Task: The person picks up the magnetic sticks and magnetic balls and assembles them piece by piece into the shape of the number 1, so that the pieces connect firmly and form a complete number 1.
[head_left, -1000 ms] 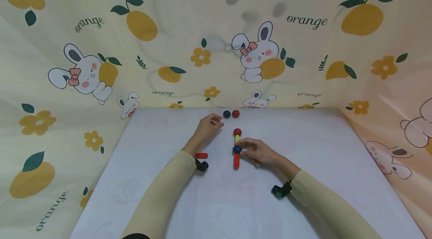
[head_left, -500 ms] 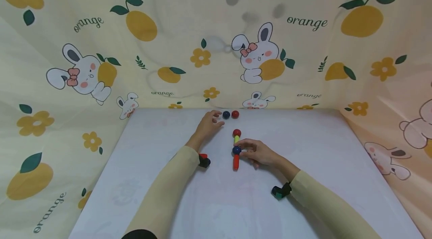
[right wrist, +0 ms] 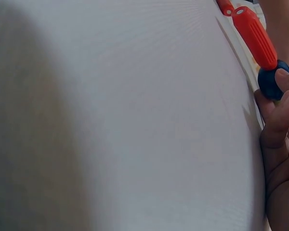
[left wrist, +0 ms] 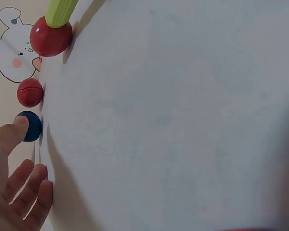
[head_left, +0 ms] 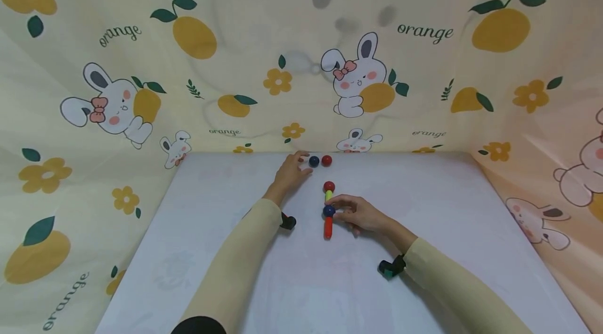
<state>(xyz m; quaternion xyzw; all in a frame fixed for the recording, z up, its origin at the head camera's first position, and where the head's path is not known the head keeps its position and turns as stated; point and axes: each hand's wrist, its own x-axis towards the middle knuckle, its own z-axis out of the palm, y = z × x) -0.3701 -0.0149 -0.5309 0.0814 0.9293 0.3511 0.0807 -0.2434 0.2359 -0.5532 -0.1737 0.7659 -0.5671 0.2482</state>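
Observation:
My left hand [head_left: 291,173] reaches to the loose blue ball [head_left: 314,162], thumb and index finger spread at its left side. In the left wrist view the thumb overlaps that ball, and the other fingers are loosely bent. My right hand [head_left: 361,213] pinches a second blue ball [head_left: 328,211] between thumb and fingers. This ball is part of a joined toy piece: a red ball [head_left: 329,187] at the far end, a yellow-green rod [head_left: 328,196], the blue ball, then a ribbed red rod [right wrist: 255,37] pointing toward me. Fingers partly cover the yellow-green rod.
A loose red ball [head_left: 327,160] sits just right of the loose blue ball, by the far edge of the white table [head_left: 424,187]. Another red rod [right wrist: 225,6] shows in the right wrist view. Behind the table hangs a patterned cloth [head_left: 264,35].
My left hand has moved forward to the loose blue ball, and its forearm now hides the loose red rod in the head view. The right hand keeps its hold on the joined piece.

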